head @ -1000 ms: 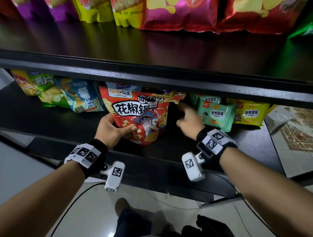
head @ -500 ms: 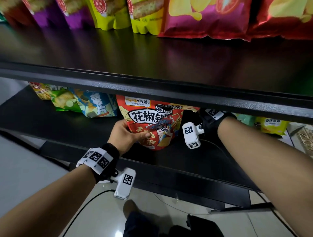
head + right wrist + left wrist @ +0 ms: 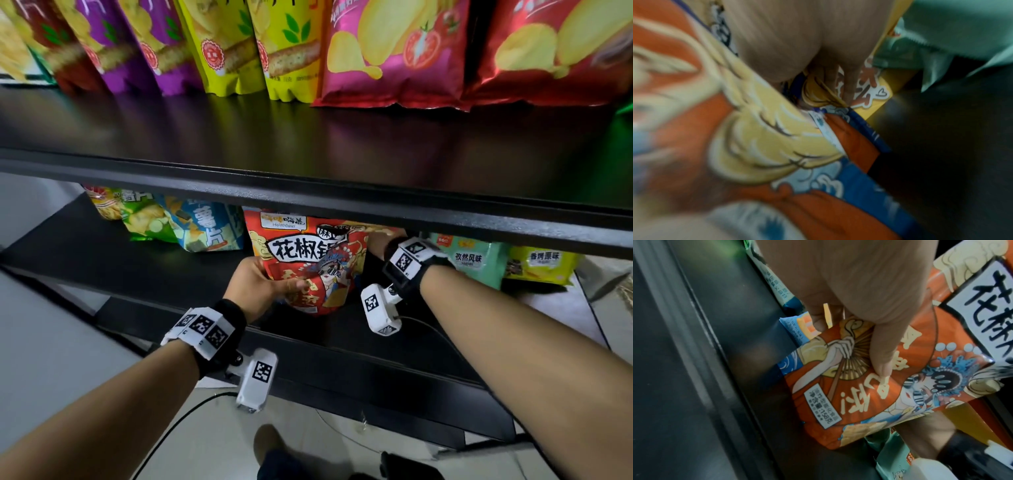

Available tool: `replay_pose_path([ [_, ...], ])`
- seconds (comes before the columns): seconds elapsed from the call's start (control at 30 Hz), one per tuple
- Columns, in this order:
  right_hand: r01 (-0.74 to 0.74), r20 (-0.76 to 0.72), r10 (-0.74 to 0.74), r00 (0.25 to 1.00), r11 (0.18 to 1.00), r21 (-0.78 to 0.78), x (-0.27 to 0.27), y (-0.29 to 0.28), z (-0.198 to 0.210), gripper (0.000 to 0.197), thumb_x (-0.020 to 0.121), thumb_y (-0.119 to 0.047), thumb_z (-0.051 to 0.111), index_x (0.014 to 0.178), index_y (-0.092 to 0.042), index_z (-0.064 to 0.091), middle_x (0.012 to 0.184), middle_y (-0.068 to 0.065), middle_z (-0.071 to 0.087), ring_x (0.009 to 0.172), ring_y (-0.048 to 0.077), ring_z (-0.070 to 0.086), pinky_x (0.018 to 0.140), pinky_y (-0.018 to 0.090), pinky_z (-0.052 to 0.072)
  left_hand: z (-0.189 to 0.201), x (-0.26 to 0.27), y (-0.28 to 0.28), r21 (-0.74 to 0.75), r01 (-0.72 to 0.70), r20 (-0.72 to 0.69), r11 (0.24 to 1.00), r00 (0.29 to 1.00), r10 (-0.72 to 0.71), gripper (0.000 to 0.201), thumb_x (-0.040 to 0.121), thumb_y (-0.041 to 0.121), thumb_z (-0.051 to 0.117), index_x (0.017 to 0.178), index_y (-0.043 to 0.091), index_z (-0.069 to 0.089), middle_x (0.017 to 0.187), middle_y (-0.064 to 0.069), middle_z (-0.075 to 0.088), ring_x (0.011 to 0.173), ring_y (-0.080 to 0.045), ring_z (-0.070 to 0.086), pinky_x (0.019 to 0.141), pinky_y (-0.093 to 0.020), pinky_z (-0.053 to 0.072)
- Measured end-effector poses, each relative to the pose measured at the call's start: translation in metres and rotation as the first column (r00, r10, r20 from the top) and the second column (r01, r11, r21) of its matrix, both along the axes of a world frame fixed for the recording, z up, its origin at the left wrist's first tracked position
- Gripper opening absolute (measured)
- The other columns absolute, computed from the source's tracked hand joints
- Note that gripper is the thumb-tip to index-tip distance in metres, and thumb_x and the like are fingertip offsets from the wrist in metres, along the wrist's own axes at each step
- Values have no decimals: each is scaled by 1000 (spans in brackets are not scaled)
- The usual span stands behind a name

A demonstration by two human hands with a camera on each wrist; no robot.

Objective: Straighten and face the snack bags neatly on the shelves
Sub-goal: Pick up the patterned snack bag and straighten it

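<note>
the red snack bag stood front-out on the lower shelf. your left hand pinched its lower corner, thumb across the front, probably to steady it. your right hand reached behind it; whether those fingers gripped anything was unclear.

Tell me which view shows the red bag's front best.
Head view: the red bag faces the camera upright, gripped by the left hand. The left wrist view shows only its lower front, sideways; the right wrist view only a blurred edge.
</note>
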State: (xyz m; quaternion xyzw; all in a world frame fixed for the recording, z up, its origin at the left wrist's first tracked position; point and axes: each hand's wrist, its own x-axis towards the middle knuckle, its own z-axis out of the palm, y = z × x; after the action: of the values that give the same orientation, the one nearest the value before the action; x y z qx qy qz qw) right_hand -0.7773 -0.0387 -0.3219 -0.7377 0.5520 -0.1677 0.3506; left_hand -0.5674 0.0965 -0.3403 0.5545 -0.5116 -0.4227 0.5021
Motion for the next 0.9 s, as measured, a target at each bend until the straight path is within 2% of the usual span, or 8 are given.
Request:
replay_pose_path([
  [0.13,178,95,-165,982,974,-142,-10,15,0,15,93,-27,60,81,-20,65,104,10,70,97,25,63,83,29,45,-2,2,10,24,-62,3,998,998,62,28,65,18,82,90,11,74,89,5,79,79,-9,75,60,-18,57],
  [0.3,288,297,-224,928,938,-192,-38,52,-2,14,72,-16,79,83,-12,73,88,4,74,83,21,69,75,27,54,3,-1,24,0,-118,120,993,986,117,11,79,8,80,79,14,71,72,8,76,65,-4,72,57,-16,55],
  [0.43,302,318,-244,916,942,-146,-62,81,0,20,71,-18,80,88,-14,72,88,1,74,83,21,70,76,35,59,7,2,37,-25,-155,163,988,974,157,9,83,8,76,75,12,73,77,-7,78,67,-28,74,61,-36,60],
  [0.53,229,307,-168,937,957,-175,-79,105,6,26,69,-20,80,94,-16,74,91,-2,76,86,18,71,79,37,59,15,4,56,-117,-105,200,988,971,127,10,79,11,75,69,12,73,69,4,76,61,-10,72,55,-20,56],
  [0.6,168,292,-102,951,963,-212,-87,119,11,32,67,-24,80,98,-20,73,92,-9,75,87,11,70,80,33,58,26,7,69,-179,-67,176,982,979,99,5,74,13,73,72,9,75,72,8,76,65,-4,71,60,-15,55],
  [0.77,76,300,-7,954,973,-219,-96,148,37,27,58,-42,73,82,-53,69,81,-31,71,79,-11,66,73,19,54,67,32,99,-301,-23,209,953,974,89,24,73,17,74,81,39,80,89,19,77,85,1,73,73,-15,57],
  [0.83,28,317,61,946,962,-270,-94,159,52,38,60,-40,75,80,-69,60,80,-42,65,80,-19,62,69,8,48,79,46,107,-366,-67,181,928,973,141,34,76,6,71,82,38,81,88,19,77,82,2,72,72,-15,58],
  [0.9,-20,351,138,926,948,-318,-89,167,64,59,67,-22,80,82,-74,57,79,-46,62,80,-23,59,64,-1,44,90,62,115,-431,-170,118,886,963,242,38,81,-10,65,89,23,81,82,20,76,76,3,72,68,-14,57],
])
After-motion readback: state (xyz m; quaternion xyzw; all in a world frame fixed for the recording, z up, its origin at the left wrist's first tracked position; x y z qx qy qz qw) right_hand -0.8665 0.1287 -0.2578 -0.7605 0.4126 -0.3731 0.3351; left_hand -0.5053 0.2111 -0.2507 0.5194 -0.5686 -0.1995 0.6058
